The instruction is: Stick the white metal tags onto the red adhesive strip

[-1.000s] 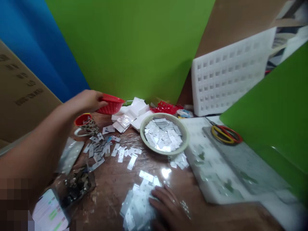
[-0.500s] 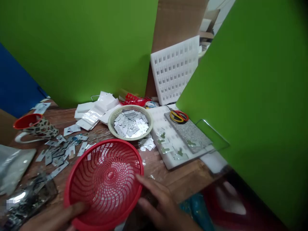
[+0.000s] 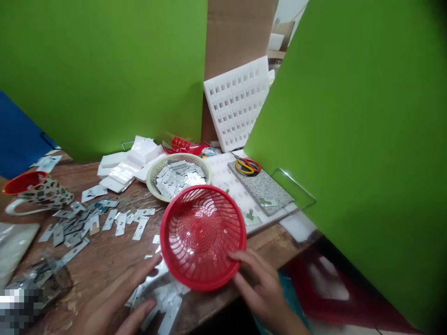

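Observation:
A red plastic basket (image 3: 202, 232) is tilted toward me, with only its slatted bottom and sides showing inside. My right hand (image 3: 260, 284) grips its lower right rim, thumb and fingers on either side. To the left, my left hand (image 3: 120, 295) is off the basket, its thumb and fingers apart. Small flat metal plates (image 3: 164, 298) lie in a pile on the table by that hand, partly hidden by it. Behind the red basket stands a cream basket (image 3: 151, 184) full of similar plates.
More plates (image 3: 78, 223) are strewn at left beside a patterned mug (image 3: 45, 195). A clear bag of dark parts (image 3: 49, 279) lies at the front left. Scissors (image 3: 247, 166) rest on a grey slab (image 3: 261, 190) at right. Green panels (image 3: 104, 74) wall the back and right.
The red basket has moved right and away from me in my right hand. My left hand has let go of its rim, and a pile of plates now shows beneath where it was.

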